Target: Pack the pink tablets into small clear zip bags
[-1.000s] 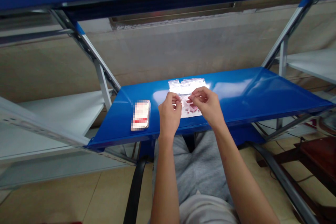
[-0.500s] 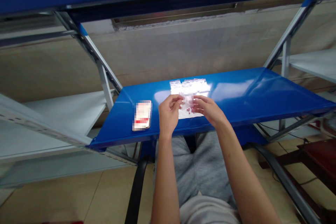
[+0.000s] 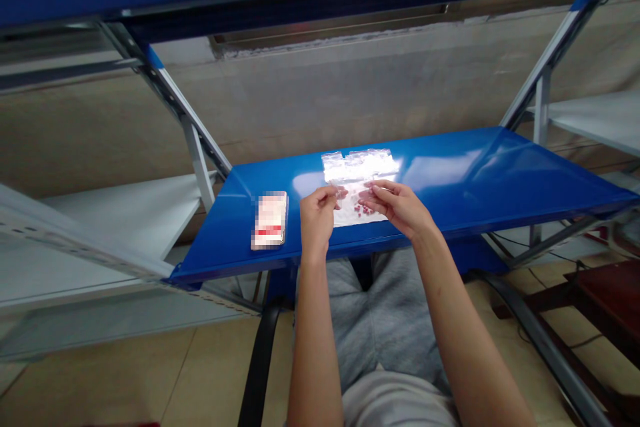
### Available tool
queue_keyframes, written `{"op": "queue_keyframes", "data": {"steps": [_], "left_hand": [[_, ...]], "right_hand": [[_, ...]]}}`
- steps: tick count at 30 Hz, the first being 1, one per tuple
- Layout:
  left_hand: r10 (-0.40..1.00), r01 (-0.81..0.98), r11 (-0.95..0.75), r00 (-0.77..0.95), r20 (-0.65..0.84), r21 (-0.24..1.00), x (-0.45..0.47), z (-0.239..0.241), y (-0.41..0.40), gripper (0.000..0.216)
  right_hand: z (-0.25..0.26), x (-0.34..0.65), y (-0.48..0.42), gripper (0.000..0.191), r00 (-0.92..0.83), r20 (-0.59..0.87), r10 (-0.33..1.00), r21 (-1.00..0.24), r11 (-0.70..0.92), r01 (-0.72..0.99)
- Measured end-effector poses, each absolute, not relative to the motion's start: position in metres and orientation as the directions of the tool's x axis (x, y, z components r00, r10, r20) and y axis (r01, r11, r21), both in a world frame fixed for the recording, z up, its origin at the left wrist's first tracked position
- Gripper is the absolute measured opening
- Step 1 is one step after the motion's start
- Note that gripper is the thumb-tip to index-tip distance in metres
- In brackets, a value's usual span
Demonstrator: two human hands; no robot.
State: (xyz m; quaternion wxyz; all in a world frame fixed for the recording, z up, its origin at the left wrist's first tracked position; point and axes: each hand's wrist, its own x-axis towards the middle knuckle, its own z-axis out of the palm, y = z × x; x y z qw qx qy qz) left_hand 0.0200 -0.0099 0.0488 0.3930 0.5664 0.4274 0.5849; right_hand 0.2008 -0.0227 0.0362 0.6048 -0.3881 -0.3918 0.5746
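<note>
Plastic bag; red bits (inside or atop, unsure); left grip, right grip: whether clamped, unclear.

Left hand: shifted slightly left since a second ago; the ringed gap then seen between thumb and fingers is now narrowed.

Right hand: set a little farther right and nearer than a second ago; thumb and forefinger, parted half a second ago, are now brought close together. Whether anything is held cannot be told.

White sheet: more of its near left part is exposed than a second ago, the left hand having been moved off it.

Red pieces: shown as a fuller, clearer cluster; fewer were visible half a second ago, between the hands.
</note>
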Motion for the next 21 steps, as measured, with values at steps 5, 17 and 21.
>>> {"op": "queue_keyframes", "data": {"steps": [5,17,21], "left_hand": [[0.969,-0.041,-0.248,-0.037,0.246,0.968,0.0246,0.0432,-0.0069,0.012],[0.983,-0.044,-0.186,-0.015,0.185,0.982,0.0241,0.0422,-0.0061,0.012],[0.982,-0.061,-0.186,0.007,0.186,0.981,0.0243,0.0423,-0.0065,0.012]], "right_hand": [[0.0362,0.2049,-0.0221,0.025,0.075,-0.023,0.997,-0.897,0.012,-0.443],[0.0397,0.2067,-0.0225,0.028,0.108,-0.044,0.993,-0.87,0.015,-0.493],[0.0337,0.2075,-0.0198,0.031,0.123,-0.026,0.992,-0.873,0.037,-0.486]]}}
